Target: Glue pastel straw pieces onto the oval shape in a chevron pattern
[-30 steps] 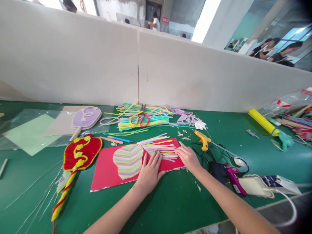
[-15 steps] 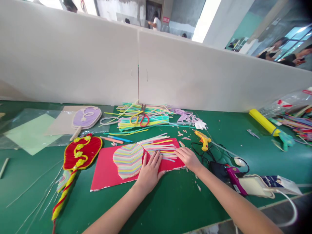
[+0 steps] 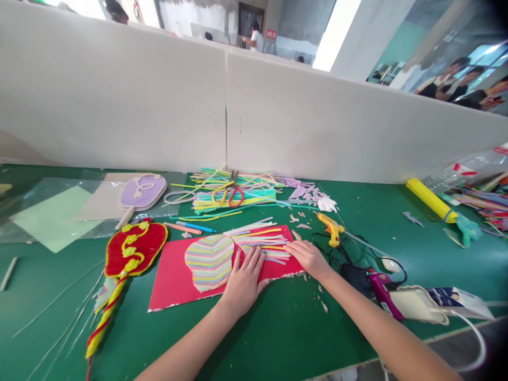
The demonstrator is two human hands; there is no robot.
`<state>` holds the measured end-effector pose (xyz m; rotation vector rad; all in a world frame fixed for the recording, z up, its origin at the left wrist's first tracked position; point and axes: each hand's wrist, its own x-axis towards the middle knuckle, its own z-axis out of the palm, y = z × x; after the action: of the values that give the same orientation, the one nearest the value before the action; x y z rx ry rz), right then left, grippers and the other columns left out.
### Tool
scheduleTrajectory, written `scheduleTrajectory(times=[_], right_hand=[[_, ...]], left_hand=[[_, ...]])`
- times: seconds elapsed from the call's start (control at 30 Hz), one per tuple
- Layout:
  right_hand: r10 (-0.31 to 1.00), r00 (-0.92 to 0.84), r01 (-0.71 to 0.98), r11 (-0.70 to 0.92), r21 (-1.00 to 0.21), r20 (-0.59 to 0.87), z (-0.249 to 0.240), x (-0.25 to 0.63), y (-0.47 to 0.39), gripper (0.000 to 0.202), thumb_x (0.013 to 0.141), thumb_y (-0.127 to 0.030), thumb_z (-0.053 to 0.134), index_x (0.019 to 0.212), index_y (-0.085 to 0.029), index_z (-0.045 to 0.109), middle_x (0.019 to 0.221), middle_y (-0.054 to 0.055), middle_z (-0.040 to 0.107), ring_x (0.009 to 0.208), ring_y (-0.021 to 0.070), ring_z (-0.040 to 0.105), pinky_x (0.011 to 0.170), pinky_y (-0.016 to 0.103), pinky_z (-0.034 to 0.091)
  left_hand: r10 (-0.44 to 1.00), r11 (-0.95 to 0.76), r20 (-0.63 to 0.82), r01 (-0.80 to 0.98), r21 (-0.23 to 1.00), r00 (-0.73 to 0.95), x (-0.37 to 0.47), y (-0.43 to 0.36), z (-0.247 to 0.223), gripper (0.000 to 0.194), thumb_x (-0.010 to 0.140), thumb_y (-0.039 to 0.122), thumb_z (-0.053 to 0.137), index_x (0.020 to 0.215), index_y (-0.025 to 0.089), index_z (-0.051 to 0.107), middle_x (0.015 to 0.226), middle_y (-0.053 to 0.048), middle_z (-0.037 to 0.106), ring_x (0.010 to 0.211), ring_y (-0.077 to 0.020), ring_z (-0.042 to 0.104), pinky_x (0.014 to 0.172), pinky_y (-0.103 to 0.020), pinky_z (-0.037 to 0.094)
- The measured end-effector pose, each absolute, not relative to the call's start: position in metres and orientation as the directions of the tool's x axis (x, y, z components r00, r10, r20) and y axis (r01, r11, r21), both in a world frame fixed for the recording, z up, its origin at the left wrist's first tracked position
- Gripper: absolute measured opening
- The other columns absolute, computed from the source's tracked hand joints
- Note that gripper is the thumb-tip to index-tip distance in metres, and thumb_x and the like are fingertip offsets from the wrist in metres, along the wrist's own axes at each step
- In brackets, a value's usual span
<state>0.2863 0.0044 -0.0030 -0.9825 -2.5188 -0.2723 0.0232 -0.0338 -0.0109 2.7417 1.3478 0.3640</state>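
A red sheet (image 3: 169, 280) lies on the green table. On it rests a rounded piece of pastel stripes (image 3: 210, 262), and to its right a fan of loose pastel pipe cleaners (image 3: 257, 233). My left hand (image 3: 244, 280) is laid flat over those pipe cleaners, fingers stretched out beside the striped piece's right edge. At the right ends of the strips, my right hand (image 3: 311, 259) has its fingers pressed together on the pipe cleaners' tips. Its fingertips partly hide what they grip.
Behind lie scissors (image 3: 229, 193) on a pile of pipe cleaners (image 3: 254, 197). A yellow glue gun (image 3: 331, 228) with cords and a power strip (image 3: 420, 305) are on the right. Left are a red fan with yellow trim (image 3: 148, 246) and a purple fan (image 3: 148, 191). A white partition (image 3: 317, 121) stands behind.
Both hands stay almost in place on the pipe cleaners. The view has shifted very slightly, and another person shows beyond the partition at the upper right.
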Motion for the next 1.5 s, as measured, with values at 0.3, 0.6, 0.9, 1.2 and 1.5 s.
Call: scheduleTrajectory(times=[0.3,0.6,0.9,1.2,1.5], right_hand=[[0.786,-0.381,0.845,0.51,-0.163,0.486,0.004,0.248,-0.016,0.038,0.094,-0.024,0.046,0.131,-0.022,0.054,0.122,0.008,0.064,0.112,0.0222,0.059,0.095,0.04,0.048],[0.795,-0.379,0.846,0.504,-0.171,0.473,0.001,0.24,-0.02,0.043,0.094,-0.024,0.046,0.137,-0.022,0.045,0.132,0.009,0.057,0.124,0.0238,0.051,0.104,0.049,0.04],[0.837,-0.358,0.857,0.471,-0.211,0.414,-0.008,0.228,-0.023,0.044,0.095,-0.026,0.044,0.139,-0.022,0.042,0.139,0.009,0.05,0.129,0.025,0.046,0.106,0.049,0.039],[0.835,-0.358,0.859,0.47,-0.202,0.418,-0.011,0.231,-0.025,0.045,0.094,-0.03,0.046,0.138,-0.022,0.044,0.139,0.01,0.05,0.129,0.0253,0.046,0.107,0.049,0.038],[0.764,-0.399,0.825,0.541,-0.166,0.507,-0.001,0.231,-0.028,0.011,0.089,-0.023,0.056,0.093,-0.018,0.065,0.127,0.011,0.06,0.123,0.0246,0.052,0.106,0.048,0.039]], left_hand=[[0.805,-0.592,0.172,0.789,0.165,0.568,0.027,-0.029,-0.001,0.059,0.095,0.045,0.035,0.145,0.014,0.031,0.151,-0.012,0.032,0.14,-0.027,0.028,0.111,-0.054,0.025],[0.839,-0.541,0.155,0.828,0.148,0.521,0.009,-0.022,0.006,0.052,0.096,0.039,0.034,0.141,0.012,0.038,0.15,-0.012,0.035,0.137,-0.0269,0.035,0.11,-0.055,0.026],[0.886,-0.451,0.166,0.888,0.093,0.433,-0.024,-0.023,-0.01,0.048,0.095,0.027,0.033,0.14,0.012,0.04,0.15,-0.012,0.034,0.136,-0.0273,0.035,0.111,-0.051,0.027],[0.861,-0.488,0.195,0.871,0.052,0.47,-0.037,-0.025,-0.011,0.047,0.095,0.019,0.029,0.14,0.013,0.04,0.149,-0.01,0.037,0.137,-0.0255,0.035,0.113,-0.051,0.022],[0.833,-0.545,0.146,0.837,0.051,0.534,-0.011,-0.031,0.002,0.05,0.096,0.033,0.039,0.141,0.012,0.038,0.15,-0.011,0.032,0.137,-0.0276,0.035,0.109,-0.053,0.031]])
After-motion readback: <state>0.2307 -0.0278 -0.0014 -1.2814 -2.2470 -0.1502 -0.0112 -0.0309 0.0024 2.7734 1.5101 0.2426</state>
